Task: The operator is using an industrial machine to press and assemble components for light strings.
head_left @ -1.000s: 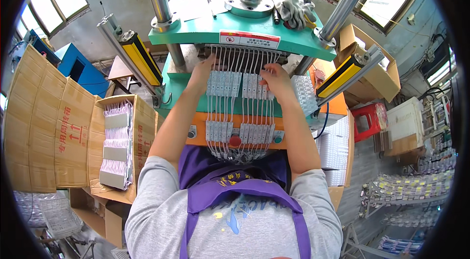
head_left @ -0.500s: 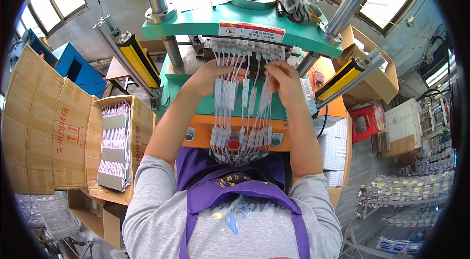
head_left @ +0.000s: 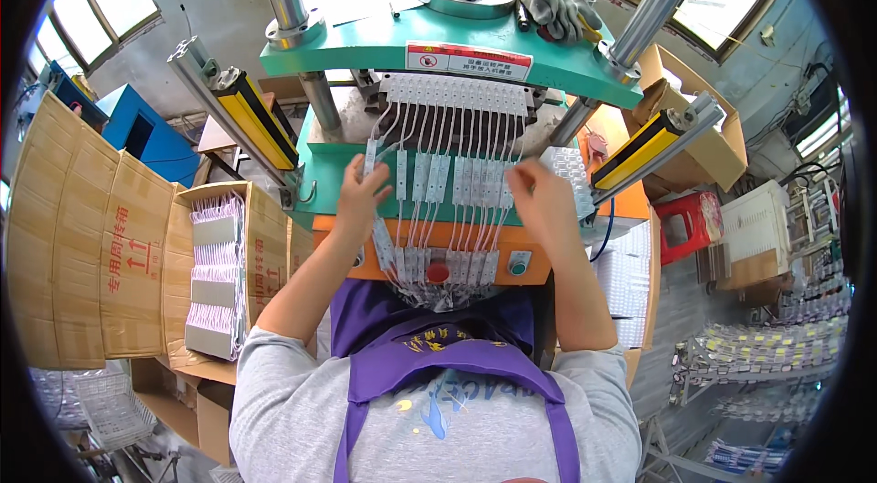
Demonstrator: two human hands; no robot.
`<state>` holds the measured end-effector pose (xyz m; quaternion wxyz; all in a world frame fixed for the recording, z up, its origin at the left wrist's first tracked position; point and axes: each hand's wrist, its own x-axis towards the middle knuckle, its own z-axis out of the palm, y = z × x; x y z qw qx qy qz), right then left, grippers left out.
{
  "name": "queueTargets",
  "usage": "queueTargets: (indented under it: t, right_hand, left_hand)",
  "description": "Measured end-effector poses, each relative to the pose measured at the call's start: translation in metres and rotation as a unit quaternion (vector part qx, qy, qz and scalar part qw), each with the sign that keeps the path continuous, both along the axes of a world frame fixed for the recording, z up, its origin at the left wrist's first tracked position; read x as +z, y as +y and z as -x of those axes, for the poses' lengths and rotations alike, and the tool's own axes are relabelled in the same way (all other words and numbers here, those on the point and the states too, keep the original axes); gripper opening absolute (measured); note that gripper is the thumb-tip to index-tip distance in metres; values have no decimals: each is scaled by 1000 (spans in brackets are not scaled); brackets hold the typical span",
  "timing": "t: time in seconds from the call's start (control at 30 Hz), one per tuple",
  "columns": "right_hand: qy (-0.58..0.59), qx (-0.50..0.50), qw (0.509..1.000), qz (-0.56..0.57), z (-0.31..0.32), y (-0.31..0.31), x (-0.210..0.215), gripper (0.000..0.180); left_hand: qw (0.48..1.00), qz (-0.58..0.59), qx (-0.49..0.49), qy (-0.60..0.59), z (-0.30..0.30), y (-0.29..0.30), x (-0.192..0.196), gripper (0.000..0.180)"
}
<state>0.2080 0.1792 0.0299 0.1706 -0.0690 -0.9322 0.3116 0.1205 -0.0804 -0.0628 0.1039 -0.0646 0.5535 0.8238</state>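
A row of small pale light modules (head_left: pixel 457 92) lies in the lower part of the green press, with white wires running from it toward me. Those wires lead to a second row of modules (head_left: pixel 480 182) over the green front edge, then to a third row (head_left: pixel 466 266) hanging before the orange panel. My left hand (head_left: pixel 362 200) has its fingers closed around the leftmost module (head_left: pixel 370 157) of the second row, which sits apart from the others. At the right end of that row, my right hand (head_left: pixel 544 202) is pinched; what its fingertips hold is too small to make out.
The press's green upper plate (head_left: pixel 365 45) overhangs the far row. A red button (head_left: pixel 438 272) and a green button (head_left: pixel 518 267) sit on the orange panel. Yellow-black bars (head_left: pixel 258 122) flank the press. An open carton (head_left: pixel 247 250) of modules stands left; another module stack (head_left: pixel 568 174) lies right.
My left hand has moved left and toward me, with the leftmost module drawn aside. My right hand has come slightly nearer. The far row now lies straighter, and the wires are more spread out.
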Motion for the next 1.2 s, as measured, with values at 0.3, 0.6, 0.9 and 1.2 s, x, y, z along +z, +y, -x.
queueTargets:
  t: [0.3,0.6,0.9,1.2]
  right_hand:
    - [81,-101,990,56,87,-6,-41,26]
    - [294,-109,949,27,124,-4,-40,19]
    - [120,-180,953,-210,123,-9,-45,23]
    - [63,-185,952,-234,123,-4,-34,24]
  left_hand:
    - [943,162,100,271,47,-10,29,46]
    - [989,-42,-73,121,120,41,64,26]
    - [864,449,85,211,124,36,50,34]
    - [837,489,97,226,114,47,65,34]
